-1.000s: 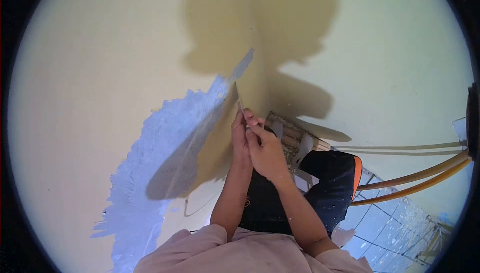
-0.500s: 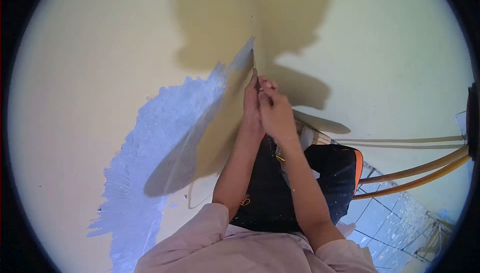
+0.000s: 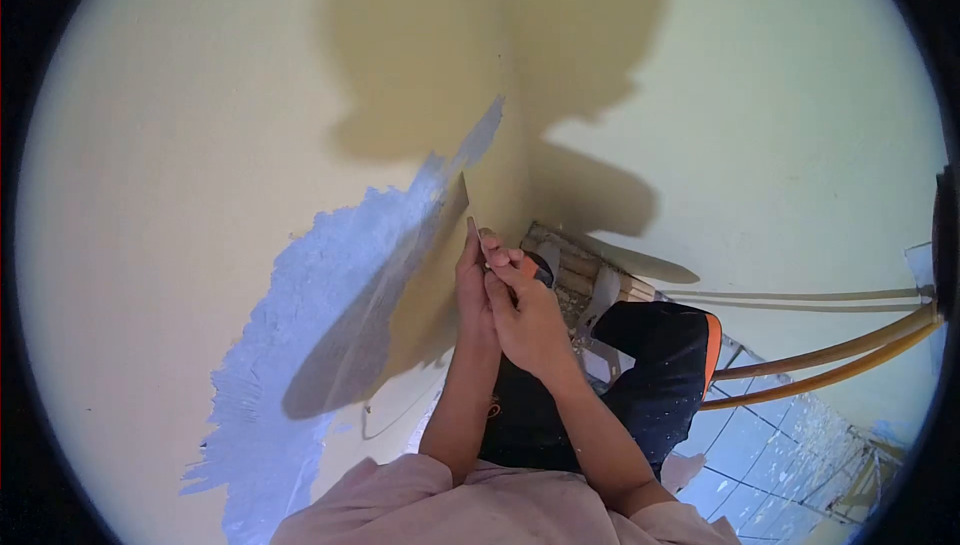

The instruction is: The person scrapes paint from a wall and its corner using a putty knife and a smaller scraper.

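Both my hands are together around a thin-bladed scraper (image 3: pixel 466 195), seen almost edge-on with its blade pointing up. My left hand (image 3: pixel 474 285) is closed on its handle from the left, thumb extended toward the blade. From the right, my right hand (image 3: pixel 532 325) wraps over the same grip, its fingers overlapping the left. Much of the handle is hidden by the fingers. The blade tip is at the right edge of a bare grey-blue patch (image 3: pixel 320 285), where the cream coat is off the left wall (image 3: pixel 180 165). Around the patch the coat's edge is ragged.
Two walls meet in a corner just beyond my hands. Wooden pieces (image 3: pixel 578 270) lie at its foot. My bent knee in dark trousers (image 3: pixel 660 360) is at right. Yellow-brown hoses (image 3: pixel 830 345) run to the right wall. Pale flakes cover part of the tiled floor (image 3: pixel 750 430).
Both hands and the scraper have come down and left, away from the corner and the patch's upper tip. The grip stays the same. The view has shifted slightly.
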### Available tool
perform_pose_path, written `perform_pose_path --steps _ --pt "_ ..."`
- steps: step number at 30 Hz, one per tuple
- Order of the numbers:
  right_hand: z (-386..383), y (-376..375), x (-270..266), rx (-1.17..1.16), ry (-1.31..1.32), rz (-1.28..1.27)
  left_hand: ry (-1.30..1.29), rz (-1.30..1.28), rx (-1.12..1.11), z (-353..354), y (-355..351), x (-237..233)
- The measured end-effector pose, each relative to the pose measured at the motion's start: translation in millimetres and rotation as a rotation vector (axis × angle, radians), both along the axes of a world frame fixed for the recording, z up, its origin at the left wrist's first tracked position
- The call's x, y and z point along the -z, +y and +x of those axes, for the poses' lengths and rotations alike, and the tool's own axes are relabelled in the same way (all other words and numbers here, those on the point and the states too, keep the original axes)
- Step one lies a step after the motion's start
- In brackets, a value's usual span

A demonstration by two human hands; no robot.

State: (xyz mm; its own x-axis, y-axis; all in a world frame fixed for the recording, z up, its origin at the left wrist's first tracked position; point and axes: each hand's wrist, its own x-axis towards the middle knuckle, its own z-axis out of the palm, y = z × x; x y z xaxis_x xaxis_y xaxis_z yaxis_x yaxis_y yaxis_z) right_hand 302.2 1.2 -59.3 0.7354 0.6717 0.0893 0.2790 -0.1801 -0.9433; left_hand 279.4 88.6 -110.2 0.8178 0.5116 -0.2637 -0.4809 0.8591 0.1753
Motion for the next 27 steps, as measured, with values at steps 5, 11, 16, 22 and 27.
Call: perform_pose_path --steps 5,11,16,22,27 --pt "43.8 12.3 8.3 0.060 0.092 -0.089 0.405 0.237 -0.037 56.0 5.3 -6.0" --pt "-25.0 -9.0 -15.0 0.007 0.111 -0.003 -0.136 0.084 0.014 -23.4 0.5 12.6" --pt "0.8 6.1 7.6 0.089 0.096 -0.064 0.422 0.584 -0.065 21.6 5.5 12.5" --pt "-27.7 -9.8 -9.0 0.009 0.042 -0.074 0.022 0.175 -0.053 -21.1 -4.9 21.1" --pt "-44.5 -2.1 -16.7 0.068 0.136 0.017 -0.023 -0.011 0.007 -31.2 5.4 5.8"
